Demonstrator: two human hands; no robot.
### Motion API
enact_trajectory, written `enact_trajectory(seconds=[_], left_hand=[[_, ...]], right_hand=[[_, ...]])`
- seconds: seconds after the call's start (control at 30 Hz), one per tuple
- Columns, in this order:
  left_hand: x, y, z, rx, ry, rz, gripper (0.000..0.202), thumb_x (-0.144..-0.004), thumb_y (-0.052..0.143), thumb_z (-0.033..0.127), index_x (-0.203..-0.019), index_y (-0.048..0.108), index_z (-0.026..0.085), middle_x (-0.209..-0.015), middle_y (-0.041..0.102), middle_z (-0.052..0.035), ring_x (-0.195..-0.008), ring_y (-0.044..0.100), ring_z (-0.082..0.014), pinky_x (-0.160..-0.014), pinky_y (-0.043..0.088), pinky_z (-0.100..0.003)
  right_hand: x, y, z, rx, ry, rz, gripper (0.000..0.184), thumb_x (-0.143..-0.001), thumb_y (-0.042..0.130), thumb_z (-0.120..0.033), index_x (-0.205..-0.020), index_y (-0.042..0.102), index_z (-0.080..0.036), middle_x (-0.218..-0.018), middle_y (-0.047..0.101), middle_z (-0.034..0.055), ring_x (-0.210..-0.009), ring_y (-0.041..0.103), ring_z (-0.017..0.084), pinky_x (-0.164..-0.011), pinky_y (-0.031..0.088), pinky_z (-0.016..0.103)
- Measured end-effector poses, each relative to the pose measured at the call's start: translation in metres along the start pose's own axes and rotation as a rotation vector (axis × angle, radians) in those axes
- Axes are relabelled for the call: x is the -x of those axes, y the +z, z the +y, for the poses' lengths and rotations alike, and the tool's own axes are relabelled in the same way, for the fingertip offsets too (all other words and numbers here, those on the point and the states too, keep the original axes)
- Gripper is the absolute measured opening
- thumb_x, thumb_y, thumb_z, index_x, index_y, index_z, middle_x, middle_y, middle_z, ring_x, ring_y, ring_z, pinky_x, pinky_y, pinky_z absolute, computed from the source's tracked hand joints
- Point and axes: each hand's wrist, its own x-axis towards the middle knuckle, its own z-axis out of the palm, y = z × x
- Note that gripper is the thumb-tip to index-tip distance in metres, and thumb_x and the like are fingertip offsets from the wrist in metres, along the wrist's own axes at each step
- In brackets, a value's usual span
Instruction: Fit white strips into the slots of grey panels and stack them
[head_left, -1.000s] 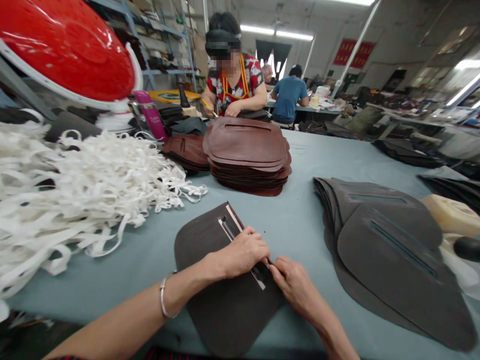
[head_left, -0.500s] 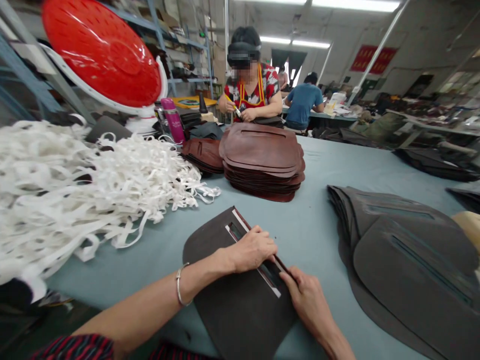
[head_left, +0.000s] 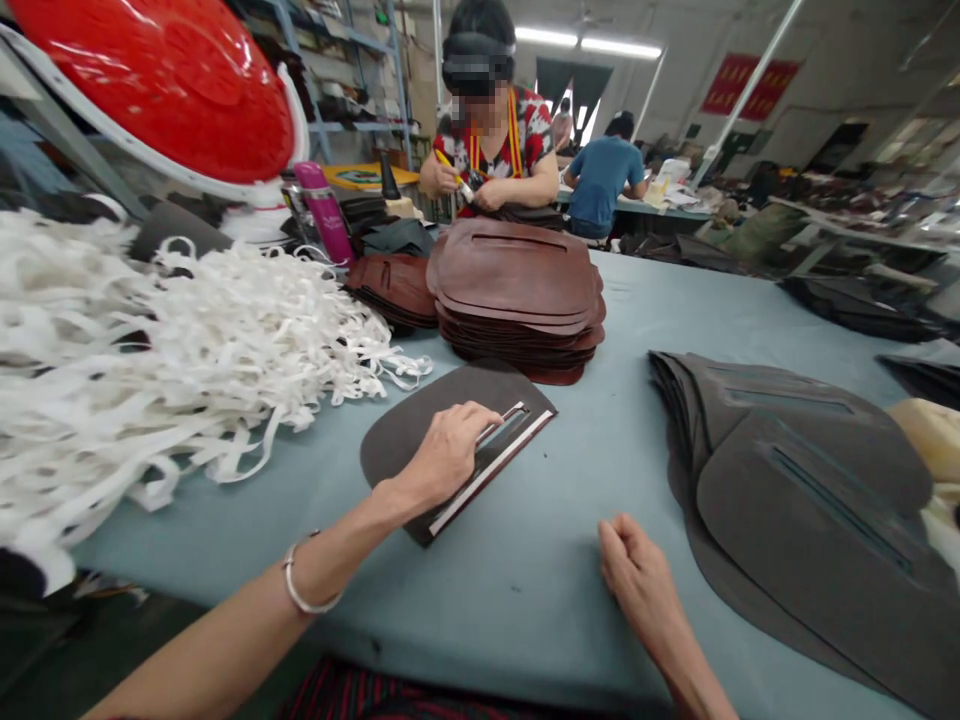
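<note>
A dark grey leather panel (head_left: 420, 425) with one rounded side lies on the table. It has a long slot with white tape along it, and a brown strip shows at its straight edge. My left hand (head_left: 450, 450) is on the panel, its fingers curled at the slot and gripping it there. A bracelet circles the left wrist. Farther right, my right hand (head_left: 637, 575) is apart from the panel, low over the bare tabletop. Its fingers are curled into a loose fist, and nothing shows in them.
White tape (head_left: 225, 340) heaps on the left. Brown leather panels (head_left: 517, 285) are stacked beyond my work, and slotted grey panels (head_left: 810, 500) lie right. A purple bottle (head_left: 324, 212) and red fan (head_left: 165, 80) stand back left. A co-worker (head_left: 495, 150) works across the table (head_left: 570, 480).
The panel has turned, so its slot now slants up to the right. My right hand has let go of it and moved off right. My left hand has stayed on the panel.
</note>
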Motion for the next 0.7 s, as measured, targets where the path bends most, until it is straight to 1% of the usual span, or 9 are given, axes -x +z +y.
enact_trajectory(seconds=[0.1, 0.2, 0.27, 0.33, 0.4, 0.43, 0.5, 0.6, 0.7], left_hand=[[0.024, -0.011, -0.032, 0.043, -0.171, 0.108, 0.031, -0.090, 0.036, 0.010, -0.108, 0.057, 0.022, -0.110, 0.059, -0.0029, -0.103, 0.053, -0.0180, -0.095, 0.040, -0.036], [0.053, -0.018, -0.050, 0.005, -0.303, 0.182, 0.022, -0.089, 0.044, 0.015, -0.105, 0.058, 0.020, -0.108, 0.060, -0.0038, -0.104, 0.053, -0.0190, -0.097, 0.040, -0.037], [0.072, -0.018, -0.053, -0.067, -0.369, 0.173, 0.018, -0.088, 0.051, 0.021, -0.104, 0.058, 0.020, -0.109, 0.059, -0.0047, -0.105, 0.053, -0.0211, -0.096, 0.040, -0.039], [0.088, -0.015, -0.052, -0.135, -0.389, 0.127, 0.023, -0.086, 0.057, 0.027, -0.108, 0.057, 0.022, -0.115, 0.057, -0.0059, -0.111, 0.051, -0.0237, -0.096, 0.039, -0.042], [0.099, -0.013, -0.053, -0.170, -0.367, 0.072, 0.027, -0.087, 0.057, 0.029, -0.113, 0.055, 0.024, -0.124, 0.052, -0.0062, -0.119, 0.046, -0.0245, -0.099, 0.036, -0.044], [0.101, -0.014, -0.056, -0.180, -0.353, 0.057, 0.027, -0.088, 0.055, 0.028, -0.115, 0.054, 0.025, -0.128, 0.051, -0.0058, -0.123, 0.044, -0.0240, -0.101, 0.034, -0.044], [0.101, -0.020, -0.066, -0.202, -0.347, 0.058, 0.027, -0.090, 0.052, 0.024, -0.117, 0.053, 0.026, -0.130, 0.051, -0.0050, -0.126, 0.042, -0.0224, -0.103, 0.031, -0.044], [0.092, -0.034, -0.077, -0.217, -0.383, 0.069, 0.026, -0.089, 0.051, 0.017, -0.112, 0.055, 0.025, -0.127, 0.055, -0.0047, -0.124, 0.045, -0.0215, -0.102, 0.032, -0.044], [0.077, -0.043, -0.059, -0.165, -0.391, 0.095, 0.024, -0.088, 0.049, 0.010, -0.104, 0.059, 0.023, -0.118, 0.060, -0.0034, -0.119, 0.049, -0.0202, -0.104, 0.029, -0.044]], right_hand=[[-0.004, -0.003, -0.001, 0.041, 0.028, 0.014, 0.050, -0.086, 0.035, -0.064, -0.059, 0.035, -0.022, -0.047, 0.037, -0.0051, -0.046, 0.036, 0.011, -0.050, 0.029, 0.026], [-0.020, 0.004, -0.015, 0.091, -0.029, 0.039, 0.054, -0.088, 0.036, -0.064, -0.055, 0.041, -0.021, -0.048, 0.039, -0.0036, -0.048, 0.038, 0.012, -0.051, 0.031, 0.026], [-0.040, 0.015, -0.028, 0.108, -0.182, 0.066, 0.045, -0.090, 0.039, -0.057, -0.068, 0.051, -0.020, -0.059, 0.049, -0.0015, -0.056, 0.046, 0.014, -0.056, 0.037, 0.027], [-0.062, 0.032, -0.042, 0.136, -0.418, 0.066, 0.031, -0.091, 0.042, -0.046, -0.093, 0.057, -0.019, -0.085, 0.061, 0.0040, -0.076, 0.055, 0.018, -0.070, 0.044, 0.030], [-0.076, 0.051, -0.053, 0.221, -0.643, 0.049, 0.028, -0.092, 0.043, -0.036, -0.109, 0.054, -0.017, -0.109, 0.060, 0.0104, -0.099, 0.054, 0.023, -0.086, 0.044, 0.037], [-0.077, 0.060, -0.056, 0.290, -0.725, 0.049, 0.026, -0.092, 0.042, -0.033, -0.109, 0.054, -0.016, -0.113, 0.059, 0.0123, -0.105, 0.052, 0.025, -0.090, 0.043, 0.039], [-0.069, 0.076, -0.058, 0.441, -0.820, 0.073, 0.020, -0.093, 0.041, -0.028, -0.103, 0.055, -0.017, -0.106, 0.060, 0.0123, -0.101, 0.052, 0.026, -0.087, 0.043, 0.041], [-0.044, 0.086, -0.049, 0.537, -0.935, 0.154, 0.016, -0.094, 0.040, -0.030, -0.093, 0.052, -0.020, -0.086, 0.058, 0.0072, -0.082, 0.053, 0.024, -0.074, 0.042, 0.037], [-0.034, 0.084, -0.042, 0.511, -1.035, 0.251, 0.024, -0.095, 0.034, -0.030, -0.074, 0.042, -0.023, -0.067, 0.049, 0.0017, -0.062, 0.047, 0.019, -0.059, 0.036, 0.030]])
